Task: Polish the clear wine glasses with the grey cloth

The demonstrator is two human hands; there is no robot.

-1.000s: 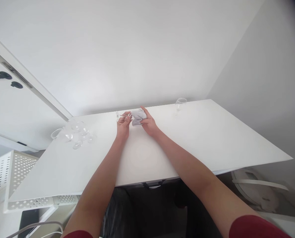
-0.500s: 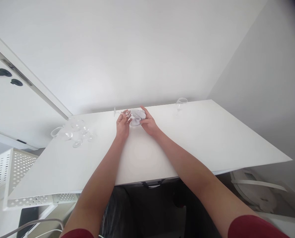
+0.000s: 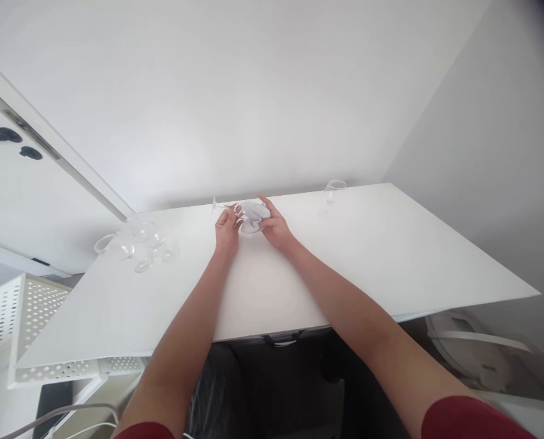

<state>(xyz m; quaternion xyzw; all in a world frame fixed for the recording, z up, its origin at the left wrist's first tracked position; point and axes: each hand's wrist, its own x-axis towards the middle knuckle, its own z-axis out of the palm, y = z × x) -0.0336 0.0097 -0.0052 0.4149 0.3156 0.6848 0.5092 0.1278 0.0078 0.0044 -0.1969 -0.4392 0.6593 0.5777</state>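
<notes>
Over the far middle of the white table, my left hand is closed around a clear stemmed wine glass, which lies on its side in the air with its foot pointing left. The glass's bowl opens toward my right hand, which grips a white cloth bunched at the bowl. How much of the cloth sits inside the bowl I cannot tell. At the table's left stands a cluster of several clear wine glasses. One more wine glass stands upright near the back edge, to the right.
The white table runs along a white wall. A door with a black handle is at the left. White perforated baskets stand below the table's left edge, near a cable. A pale bag sits below right.
The glass has turned slightly in my left hand, its foot tilting a little. My right hand has shifted slightly with the cloth at the bowl.
</notes>
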